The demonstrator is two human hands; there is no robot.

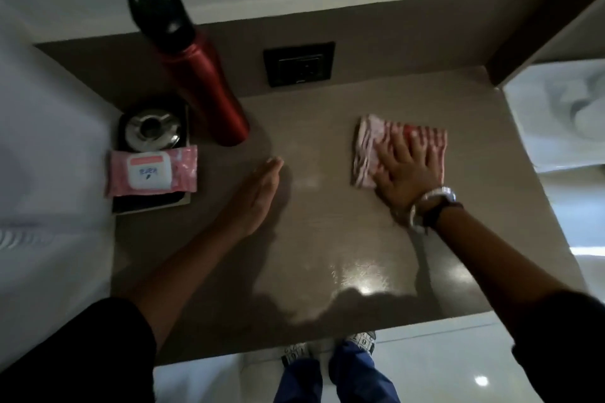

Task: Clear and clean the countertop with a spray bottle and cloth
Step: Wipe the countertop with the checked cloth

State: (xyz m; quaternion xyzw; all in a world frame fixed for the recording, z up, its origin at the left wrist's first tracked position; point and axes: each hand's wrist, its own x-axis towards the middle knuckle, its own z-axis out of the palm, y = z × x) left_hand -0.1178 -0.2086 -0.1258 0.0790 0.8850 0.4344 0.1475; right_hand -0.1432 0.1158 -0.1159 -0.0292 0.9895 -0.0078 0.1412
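Observation:
A folded red-and-white striped cloth [371,144] lies on the brown countertop [327,239] at the right middle. My right hand [406,170], with a watch on its wrist, presses flat on the cloth with fingers spread. My left hand [258,193] rests edge-on on the counter's middle, fingers straight together, holding nothing. No spray bottle is in view. The surface near the front edge shines as if wet.
A red metal bottle [206,88] with a black cap stands at the back left. A dark tray [150,203] at the left holds a steel ashtray [152,129] and a pink wipes pack [152,172]. A black wall socket [299,64] sits behind. My feet [327,350] show below the front edge.

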